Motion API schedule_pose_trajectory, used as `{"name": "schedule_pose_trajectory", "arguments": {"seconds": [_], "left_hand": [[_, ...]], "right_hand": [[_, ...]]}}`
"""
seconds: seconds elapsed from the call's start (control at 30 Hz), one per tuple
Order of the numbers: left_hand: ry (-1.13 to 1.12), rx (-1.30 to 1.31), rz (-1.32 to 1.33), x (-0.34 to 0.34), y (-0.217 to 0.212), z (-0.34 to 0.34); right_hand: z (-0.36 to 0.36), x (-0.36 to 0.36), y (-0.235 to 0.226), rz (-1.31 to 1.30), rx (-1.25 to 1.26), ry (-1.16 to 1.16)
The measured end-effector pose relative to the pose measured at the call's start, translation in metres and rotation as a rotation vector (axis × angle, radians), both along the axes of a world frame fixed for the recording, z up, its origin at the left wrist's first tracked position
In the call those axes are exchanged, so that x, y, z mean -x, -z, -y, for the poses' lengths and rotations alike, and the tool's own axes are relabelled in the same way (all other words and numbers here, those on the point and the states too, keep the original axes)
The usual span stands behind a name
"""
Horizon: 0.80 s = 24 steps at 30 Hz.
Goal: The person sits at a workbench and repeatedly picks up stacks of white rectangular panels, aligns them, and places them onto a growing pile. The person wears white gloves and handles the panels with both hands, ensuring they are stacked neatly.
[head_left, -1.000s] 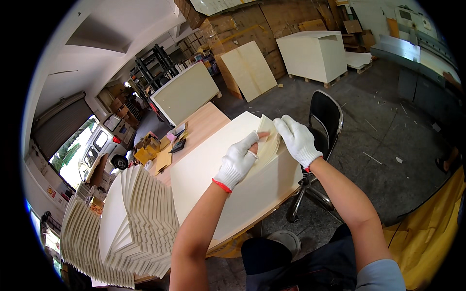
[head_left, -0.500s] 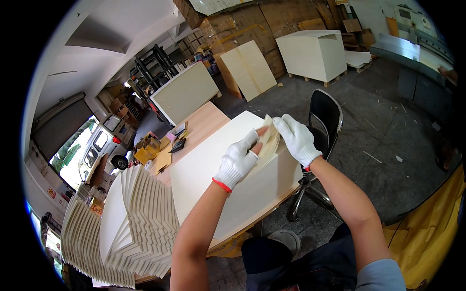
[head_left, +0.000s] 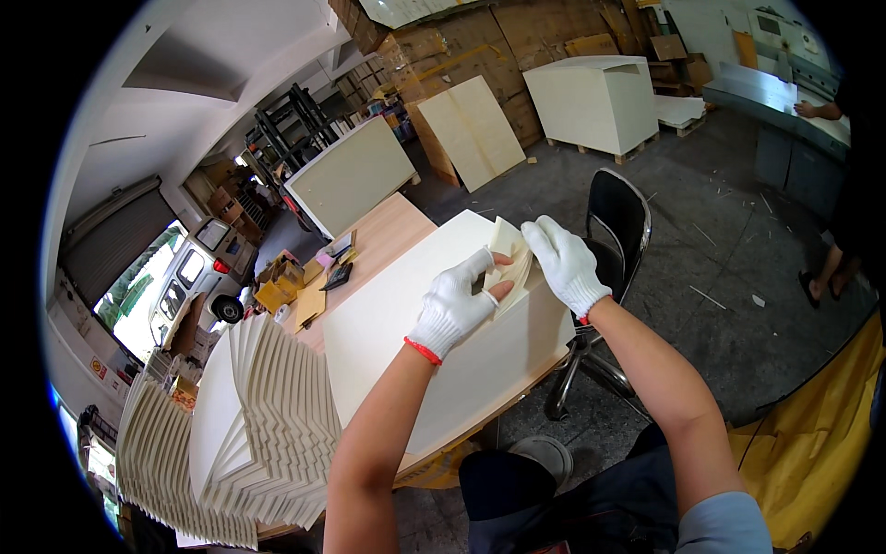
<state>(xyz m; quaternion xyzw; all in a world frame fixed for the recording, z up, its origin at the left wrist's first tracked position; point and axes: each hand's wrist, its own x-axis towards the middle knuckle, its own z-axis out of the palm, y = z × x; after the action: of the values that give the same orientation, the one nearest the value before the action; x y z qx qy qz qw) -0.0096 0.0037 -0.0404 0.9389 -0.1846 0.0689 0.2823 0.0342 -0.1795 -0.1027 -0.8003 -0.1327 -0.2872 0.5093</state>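
Both my hands wear white knit gloves with red cuffs; bare thumb and index fingertips show on the left one. A small stack of cream sheets, bent and fanned, stands between my hands at the far right corner of a large cream board. My left hand is by the stack's left edge, its thumb and index finger spread apart. At the stack's right edge, my right hand grips with its fingers together; its thumb is hidden.
Tall stacks of folded cream sheets fill the table's left side. Beyond the board lie a calculator and a yellow box. A black chair stands close on the right. Another person's hand rests at a machine.
My left thumb and index finger have spread apart, and the sheets have fanned out more loosely. My right hand has barely moved. At far right, the other person has come further into view.
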Motion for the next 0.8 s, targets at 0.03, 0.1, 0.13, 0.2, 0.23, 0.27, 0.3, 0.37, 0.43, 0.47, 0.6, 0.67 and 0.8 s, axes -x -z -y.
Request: {"name": "schedule_pose_trajectory", "arguments": {"seconds": [0.03, 0.1, 0.13, 0.2, 0.23, 0.27, 0.3, 0.37, 0.43, 0.47, 0.6, 0.67, 0.8], "left_hand": [[0.006, 0.002, 0.007, 0.0, 0.0, -0.001], [0.023, -0.031, 0.034, 0.003, -0.002, 0.003], [0.031, -0.048, 0.047, 0.005, -0.003, 0.004], [0.112, -0.172, 0.254, 0.009, 0.003, 0.006], [0.152, -0.234, 0.358, 0.011, 0.006, 0.007], [0.138, -0.22, 0.344, 0.012, 0.005, 0.007], [0.125, -0.205, 0.329, 0.014, 0.003, 0.009], [0.098, -0.177, 0.295, 0.014, 0.004, 0.009], [0.071, -0.152, 0.255, 0.006, 0.01, 0.005], [0.076, -0.173, 0.266, 0.004, 0.011, 0.003], [0.034, -0.262, 0.237, 0.0, 0.002, 0.01], [-0.009, -0.283, 0.194, -0.005, -0.003, 0.014], [-0.057, -0.267, 0.147, -0.012, -0.001, 0.012]], "right_hand": [[0.0, -0.001, 0.0, -0.012, 0.004, -0.004], [0.002, -0.002, 0.0, -0.04, 0.014, -0.007], [0.004, -0.001, 0.0, -0.048, 0.02, -0.019], [0.008, 0.005, -0.008, -0.062, 0.034, -0.048], [0.015, 0.009, -0.01, -0.064, 0.075, -0.04], [0.023, 0.014, -0.012, -0.008, 0.082, 0.001], [0.03, 0.017, -0.012, 0.048, 0.088, 0.042], [0.039, 0.017, -0.012, -0.112, 0.228, 0.097], [0.04, 0.016, -0.006, -0.182, 0.465, 0.068], [0.036, 0.014, -0.005, -0.169, 0.546, 0.042], [0.038, 0.013, -0.008, 0.016, 0.687, 0.086], [0.038, 0.011, -0.013, 0.113, 0.737, 0.098], [0.031, 0.006, -0.029, 0.154, 0.725, 0.018]]}}
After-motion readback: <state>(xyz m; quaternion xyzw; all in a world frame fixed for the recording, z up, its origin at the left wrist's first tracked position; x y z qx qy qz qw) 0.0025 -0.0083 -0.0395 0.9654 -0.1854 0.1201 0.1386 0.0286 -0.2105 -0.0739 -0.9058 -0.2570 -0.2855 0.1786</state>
